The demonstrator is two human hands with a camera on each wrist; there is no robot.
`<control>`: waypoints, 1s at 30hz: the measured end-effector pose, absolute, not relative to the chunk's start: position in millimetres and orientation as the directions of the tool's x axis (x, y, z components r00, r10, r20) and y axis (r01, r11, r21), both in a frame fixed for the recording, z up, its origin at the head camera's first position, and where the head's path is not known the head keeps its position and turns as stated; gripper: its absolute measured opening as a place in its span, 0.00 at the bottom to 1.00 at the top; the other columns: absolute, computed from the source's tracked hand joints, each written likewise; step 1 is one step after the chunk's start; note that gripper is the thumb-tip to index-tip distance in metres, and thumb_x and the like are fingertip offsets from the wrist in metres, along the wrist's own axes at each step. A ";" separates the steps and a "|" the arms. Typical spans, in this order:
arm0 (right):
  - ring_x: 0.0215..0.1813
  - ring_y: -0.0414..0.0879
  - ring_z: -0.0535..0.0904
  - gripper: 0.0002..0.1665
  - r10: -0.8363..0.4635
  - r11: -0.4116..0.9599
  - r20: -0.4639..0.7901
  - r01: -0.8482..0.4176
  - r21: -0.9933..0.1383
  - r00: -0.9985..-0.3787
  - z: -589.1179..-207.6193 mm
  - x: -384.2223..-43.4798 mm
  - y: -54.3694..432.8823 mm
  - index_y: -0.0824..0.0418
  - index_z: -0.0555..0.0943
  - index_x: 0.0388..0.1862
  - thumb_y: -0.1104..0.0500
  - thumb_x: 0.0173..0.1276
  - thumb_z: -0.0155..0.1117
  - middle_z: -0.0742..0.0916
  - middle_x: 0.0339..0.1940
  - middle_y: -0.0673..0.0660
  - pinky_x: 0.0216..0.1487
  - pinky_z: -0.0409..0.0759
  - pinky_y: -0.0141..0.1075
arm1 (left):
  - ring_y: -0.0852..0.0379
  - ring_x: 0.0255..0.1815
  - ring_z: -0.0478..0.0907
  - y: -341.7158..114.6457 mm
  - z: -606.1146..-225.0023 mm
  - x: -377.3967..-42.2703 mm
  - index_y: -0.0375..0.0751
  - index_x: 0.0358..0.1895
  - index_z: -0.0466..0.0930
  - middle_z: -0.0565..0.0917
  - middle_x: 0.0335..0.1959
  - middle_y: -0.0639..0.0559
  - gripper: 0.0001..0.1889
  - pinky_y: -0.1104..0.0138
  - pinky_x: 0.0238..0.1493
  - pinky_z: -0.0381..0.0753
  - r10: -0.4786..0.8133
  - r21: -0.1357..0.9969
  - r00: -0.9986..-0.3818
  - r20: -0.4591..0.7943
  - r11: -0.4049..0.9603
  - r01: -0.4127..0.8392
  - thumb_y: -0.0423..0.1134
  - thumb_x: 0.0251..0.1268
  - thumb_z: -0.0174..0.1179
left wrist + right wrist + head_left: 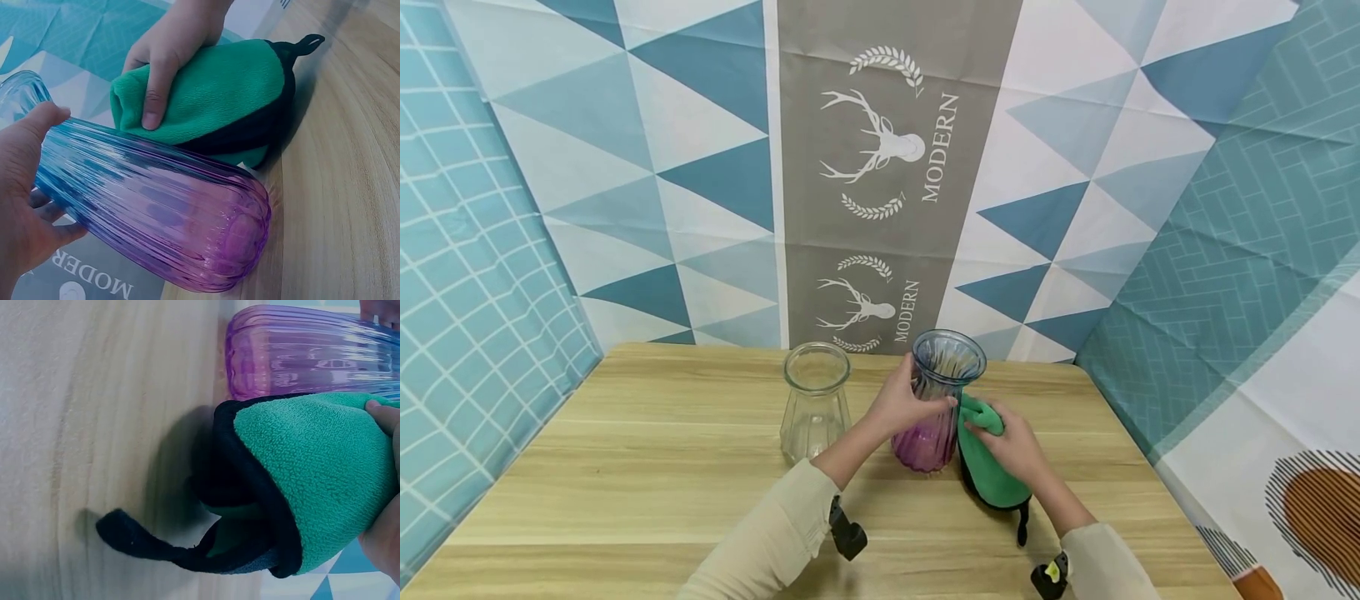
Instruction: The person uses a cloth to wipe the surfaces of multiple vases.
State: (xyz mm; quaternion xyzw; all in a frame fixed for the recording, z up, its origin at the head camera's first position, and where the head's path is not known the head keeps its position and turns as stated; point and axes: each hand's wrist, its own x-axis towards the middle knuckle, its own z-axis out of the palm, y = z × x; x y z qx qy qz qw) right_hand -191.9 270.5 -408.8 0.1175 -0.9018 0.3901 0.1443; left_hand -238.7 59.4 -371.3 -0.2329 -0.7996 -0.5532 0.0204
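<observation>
A ribbed glass vase (927,442), blue at the neck and purple at the base, stands on the wooden table. My left hand (904,402) grips it around the neck, thumb on the near side, as the left wrist view also shows. Beside it, my right hand (1011,442) pinches a folded green cloth (988,471) with black edging and a black hanging loop (144,540). The cloth lies against the vase's right side in the head view. In the right wrist view the purple base (247,353) shows just past the cloth, and most of my right hand is cut off.
A clear glass vase (815,417) stands on the table (647,467) to the left of my left forearm. Behind the table hangs a patterned sheet (715,167) with triangles and deer heads. Blue cloth (467,250) borders the left side.
</observation>
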 end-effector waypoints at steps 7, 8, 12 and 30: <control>0.54 0.56 0.79 0.25 -0.101 0.719 0.279 -0.264 -0.643 -0.955 -416.0 -192.4 270.9 0.56 0.75 0.58 0.58 0.61 0.66 0.82 0.54 0.59 0.49 0.79 0.49 | 0.46 0.66 0.67 59.0 -371.7 -237.7 0.43 0.69 0.55 0.71 0.63 0.44 0.46 0.53 0.64 0.70 0.350 0.878 -0.895 0.275 0.287 0.383 0.53 0.48 0.70; 0.54 0.56 0.79 0.25 -0.100 0.726 0.266 -0.253 -0.639 -0.959 -416.7 -192.8 271.1 0.56 0.75 0.59 0.57 0.62 0.66 0.82 0.55 0.59 0.49 0.79 0.49 | 0.46 0.66 0.67 59.0 -371.7 -237.6 0.43 0.69 0.55 0.70 0.63 0.44 0.46 0.52 0.64 0.70 0.348 0.877 -0.895 0.280 0.286 0.386 0.52 0.48 0.70; 0.53 0.56 0.79 0.25 -0.086 0.738 0.239 -0.223 -0.636 -0.967 -417.4 -192.9 271.0 0.55 0.75 0.59 0.56 0.62 0.65 0.83 0.54 0.59 0.48 0.80 0.49 | 0.46 0.65 0.67 59.3 -371.6 -237.1 0.44 0.70 0.56 0.67 0.64 0.44 0.46 0.53 0.62 0.72 0.340 0.868 -0.888 0.309 0.282 0.410 0.51 0.49 0.70; 0.49 0.57 0.81 0.26 -0.001 0.653 0.369 -0.280 -0.704 -0.929 -382.0 -187.5 268.4 0.57 0.74 0.59 0.52 0.63 0.65 0.83 0.52 0.63 0.43 0.82 0.47 | 0.47 0.62 0.71 60.7 -370.1 -236.2 0.39 0.65 0.60 0.73 0.59 0.43 0.42 0.57 0.64 0.72 0.326 0.882 -0.898 0.296 0.269 0.388 0.46 0.48 0.71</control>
